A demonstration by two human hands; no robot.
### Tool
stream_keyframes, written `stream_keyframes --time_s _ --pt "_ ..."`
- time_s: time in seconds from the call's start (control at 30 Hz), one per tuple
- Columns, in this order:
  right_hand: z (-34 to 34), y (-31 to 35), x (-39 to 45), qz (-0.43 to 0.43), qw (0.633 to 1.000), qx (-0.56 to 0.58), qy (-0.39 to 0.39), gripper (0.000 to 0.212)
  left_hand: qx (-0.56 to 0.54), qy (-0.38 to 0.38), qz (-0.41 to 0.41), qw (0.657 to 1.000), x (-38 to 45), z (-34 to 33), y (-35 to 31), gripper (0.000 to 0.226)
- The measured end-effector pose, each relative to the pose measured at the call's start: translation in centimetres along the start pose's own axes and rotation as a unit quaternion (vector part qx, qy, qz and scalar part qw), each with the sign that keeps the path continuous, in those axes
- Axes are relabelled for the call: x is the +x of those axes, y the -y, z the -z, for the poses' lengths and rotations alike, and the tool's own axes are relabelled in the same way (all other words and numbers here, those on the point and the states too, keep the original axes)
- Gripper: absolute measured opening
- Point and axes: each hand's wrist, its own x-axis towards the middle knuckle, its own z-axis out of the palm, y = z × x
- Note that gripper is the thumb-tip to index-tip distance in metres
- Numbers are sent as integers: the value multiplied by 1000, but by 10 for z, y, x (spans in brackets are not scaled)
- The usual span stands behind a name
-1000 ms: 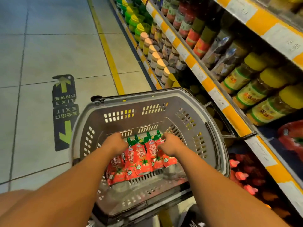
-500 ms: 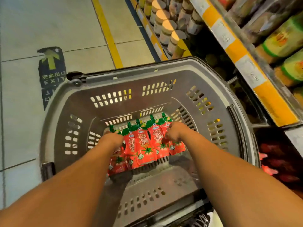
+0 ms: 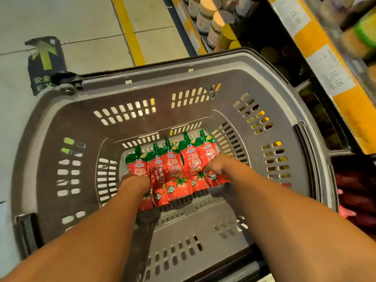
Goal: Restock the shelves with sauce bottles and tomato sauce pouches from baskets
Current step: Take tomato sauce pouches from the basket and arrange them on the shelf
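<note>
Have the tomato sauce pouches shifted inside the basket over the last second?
No. The tomato sauce pouches lie in the same fanned row against the far wall of the basket, gripped by left hand and right hand.

Beyond my grip and to its left, pale floor tiles run under warm, dim light, crossed by a yellow line. A dark exit sticker with a green arrow lies farther left. To my right stands shelving edged with orange-and-white price strips
</note>
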Motion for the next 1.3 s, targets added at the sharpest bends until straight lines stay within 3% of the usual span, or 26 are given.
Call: stream_keyframes --time_s 0.1,0.2,0.27,0.57,0.73,0.83,1.0,1.1,1.3 --pt "1 -1 0 -19 999 39 8 24 35 2 -22 999 -3 1 0 52" --pt "-1 -2 2 -19 998 63 -8 51 49 0 -11 999 -1 1 0 54" --pt "-5 1 0 -8 997 69 -19 58 48 11 -17 999 0 0 0 52" --pt "-8 0 2 -7 996 86 -35 47 -38 12 21 999 0 -2 -1 52" --pt "-13 -1 6 -4 997 59 -42 30 -14 17 20 1000 -1 -1 -3 49" --pt "-14 1 4 -7 998 33 -59 31 -4 22 21 1000 0 -1 -2 52" --pt "-14 10 -8 -23 998 52 24 46 46 -3 -14 999 -2 -1 -5 45" --pt "-20 18 -11 -11 997 46 61 43 65 -22 -15 998 -5 0 -4 43" --pt "-31 20 -3 -5 996 -11 90 60 49 -54 -18 997 -20 5 -2 43"
